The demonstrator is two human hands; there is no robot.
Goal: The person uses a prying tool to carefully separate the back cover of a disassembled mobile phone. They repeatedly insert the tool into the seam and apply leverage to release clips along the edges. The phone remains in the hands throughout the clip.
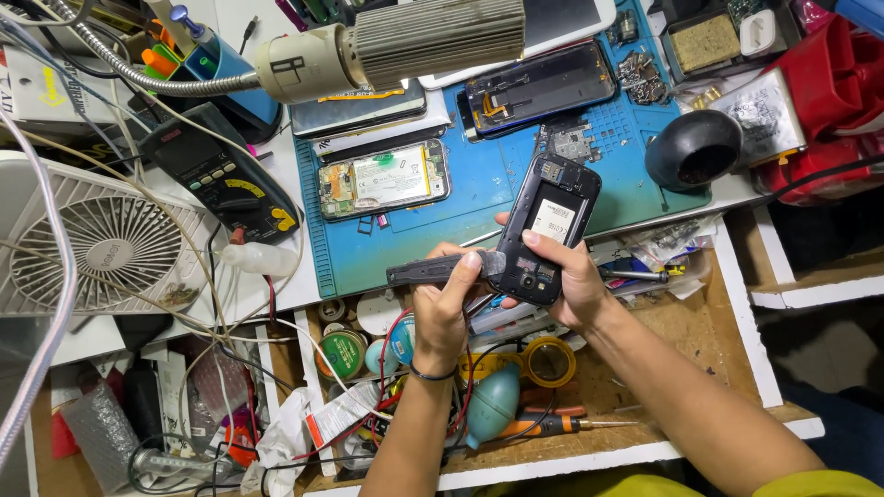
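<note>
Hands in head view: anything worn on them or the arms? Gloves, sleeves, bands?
No gloves: both hands are bare, fingers uncovered. The left hand has a thin dark band around the wrist. The right hand wears nothing; its forearm is bare down to a yellow-green sleeve at the frame's bottom edge.

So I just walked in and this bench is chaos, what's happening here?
A person holds a black phone with its back cover off in the right hand, above an open drawer. The left hand presses a dark flat-handled tool against the phone's lower edge. Another opened phone lies on the blue work mat.
</note>
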